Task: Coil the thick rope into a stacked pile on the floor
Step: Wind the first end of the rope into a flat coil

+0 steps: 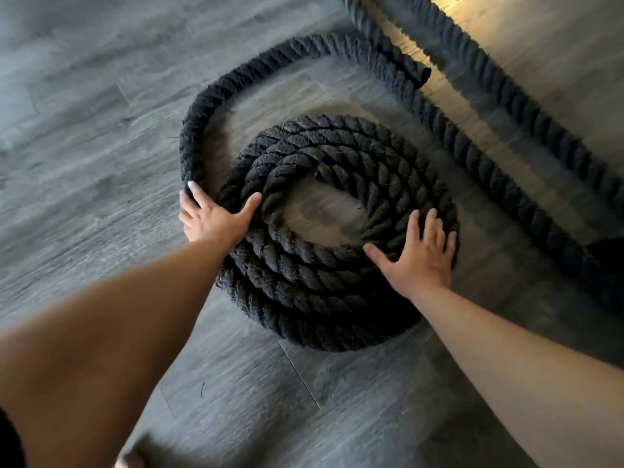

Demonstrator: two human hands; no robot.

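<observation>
A thick black twisted rope lies on the grey plank floor. Part of it forms a round coil point(304, 292) of several turns, with bare floor in its middle. A loose loop point(216, 92) of the same rope arcs out to the left and back of the coil. My left hand point(212, 217) grips this loop where it meets the coil's left side, thumb on the coil, fingers around the loose strand. My right hand point(418, 255) lies flat, fingers spread, pressing on the coil's right side.
Two straight runs of rope point(499, 96) stretch from the top middle to the right edge, beside the coil. One rope end point(420, 76) stops near the top. A sunlit patch of floor point(506, 28) shows at the top right. A dark object point(607, 251) sits at the right edge.
</observation>
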